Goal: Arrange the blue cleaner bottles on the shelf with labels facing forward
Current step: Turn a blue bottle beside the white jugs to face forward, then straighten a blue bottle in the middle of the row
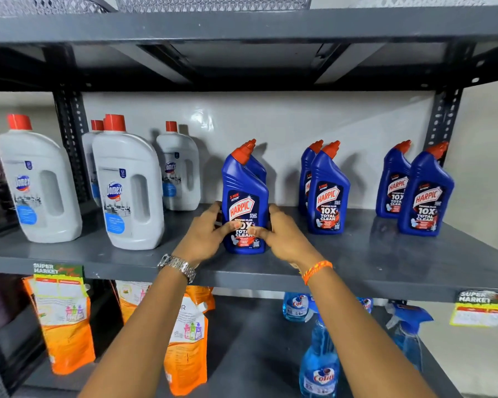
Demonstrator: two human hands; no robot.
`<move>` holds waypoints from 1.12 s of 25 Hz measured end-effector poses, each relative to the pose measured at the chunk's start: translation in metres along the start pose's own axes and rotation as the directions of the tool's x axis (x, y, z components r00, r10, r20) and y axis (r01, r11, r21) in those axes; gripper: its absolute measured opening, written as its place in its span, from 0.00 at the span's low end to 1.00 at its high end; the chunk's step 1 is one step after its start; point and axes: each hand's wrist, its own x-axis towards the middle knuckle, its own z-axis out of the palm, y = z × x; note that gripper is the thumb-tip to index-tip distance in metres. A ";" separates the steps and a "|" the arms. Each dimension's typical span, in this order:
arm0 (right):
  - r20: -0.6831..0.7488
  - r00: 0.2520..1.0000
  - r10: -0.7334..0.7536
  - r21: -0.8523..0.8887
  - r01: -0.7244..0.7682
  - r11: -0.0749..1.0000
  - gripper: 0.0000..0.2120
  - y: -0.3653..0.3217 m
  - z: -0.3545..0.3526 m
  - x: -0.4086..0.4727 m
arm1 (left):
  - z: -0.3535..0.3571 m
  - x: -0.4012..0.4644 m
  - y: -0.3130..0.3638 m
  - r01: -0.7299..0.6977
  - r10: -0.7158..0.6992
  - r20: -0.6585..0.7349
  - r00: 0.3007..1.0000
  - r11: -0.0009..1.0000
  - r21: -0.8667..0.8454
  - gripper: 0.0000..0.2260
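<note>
A blue Harpic bottle (pixel 243 193) with a red angled cap stands upright near the front of the grey shelf (pixel 371 254), label facing me. My left hand (pixel 206 234) grips its lower left side and my right hand (pixel 282 234) grips its lower right side, both thumbs on the label. Another blue bottle (pixel 258 168) stands right behind it, mostly hidden. To the right stand a pair of blue bottles (pixel 327 193) and, near the right upright, a further pair (pixel 424 196), all labels forward.
White Domex bottles (pixel 127 188) with red caps fill the shelf's left half. The shelf above hangs low overhead. Below are orange refill pouches (pixel 66 326) and blue Colin spray bottles (pixel 319 360). Perforated uprights (pixel 443 116) frame the bay.
</note>
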 end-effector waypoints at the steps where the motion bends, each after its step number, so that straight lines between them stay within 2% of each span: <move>1: -0.012 1.000 -0.021 -0.032 0.020 0.999 0.26 -0.002 0.002 -0.009 | -0.001 -0.010 0.002 -0.008 0.008 -0.013 1.000 1.000 -0.006 0.20; 4: -0.027 0.998 -0.049 -0.078 0.047 0.996 0.26 -0.005 0.004 -0.018 | 0.000 -0.024 0.009 -0.006 0.006 -0.049 0.999 1.000 -0.002 0.19; 13: -0.040 0.999 -0.001 -0.045 0.000 0.999 0.26 -0.007 0.009 -0.014 | 0.002 -0.025 0.018 0.084 -0.086 -0.044 0.995 0.995 -0.047 0.20; 16: 0.025 0.999 0.028 0.009 -0.028 1.000 0.27 -0.005 0.003 -0.018 | 0.003 -0.034 0.024 0.143 -0.149 -0.056 0.987 0.985 -0.100 0.24; 17: 0.019 0.999 0.030 0.048 -0.031 0.998 0.28 -0.001 -0.006 -0.021 | 0.005 -0.041 0.027 0.132 -0.147 -0.147 0.978 0.986 -0.102 0.24; 18: -0.053 0.998 0.026 0.095 -0.020 0.995 0.29 0.005 -0.018 -0.025 | 0.010 -0.052 0.032 0.088 -0.115 -0.303 0.946 0.991 -0.100 0.24; 19: -0.193 0.981 0.026 0.146 0.002 0.989 0.29 0.013 -0.035 -0.028 | 0.017 -0.065 0.042 0.006 -0.056 -0.472 0.880 0.994 -0.107 0.21; 20: -0.362 0.931 0.046 0.185 0.023 0.983 0.27 0.023 -0.056 -0.026 | 0.030 -0.073 0.057 -0.082 0.000 -0.559 0.829 0.989 -0.121 0.17; 21: -0.488 0.869 0.077 0.209 0.031 0.977 0.26 0.034 -0.079 -0.020 | 0.044 -0.075 0.074 -0.159 0.054 -0.548 0.835 0.976 -0.146 0.15; 22: -0.545 0.831 0.110 0.211 0.009 0.977 0.27 0.044 -0.100 -0.011 | 0.060 -0.071 0.093 -0.192 0.091 -0.455 0.886 0.964 -0.183 0.16; 23: -0.545 0.825 0.151 0.197 -0.049 0.979 0.30 0.050 -0.117 -0.001 | 0.077 -0.058 0.111 -0.174 0.106 -0.293 0.950 0.960 -0.218 0.18; 24: -0.498 0.845 0.197 0.200 -0.109 0.974 0.33 0.056 -0.130 0.011 | 0.094 -0.036 0.124 -0.092 0.070 -0.118 0.991 0.977 -0.192 0.23; 25: -0.431 0.871 0.236 0.234 -0.145 0.961 0.31 0.061 -0.138 0.023 | 0.110 -0.010 0.131 0.002 -0.002 0.001 1.000 0.994 -0.114 0.27; 26: -0.341 0.900 0.272 0.299 -0.170 0.939 0.27 0.065 -0.142 0.032 | 0.123 0.020 0.134 0.082 -0.080 0.063 0.995 0.996 -0.033 0.30; 28: -0.172 0.950 0.261 0.385 -0.179 0.905 0.18 0.071 -0.143 0.042 | 0.139 0.066 0.129 0.154 -0.150 0.146 0.978 0.988 -0.011 0.29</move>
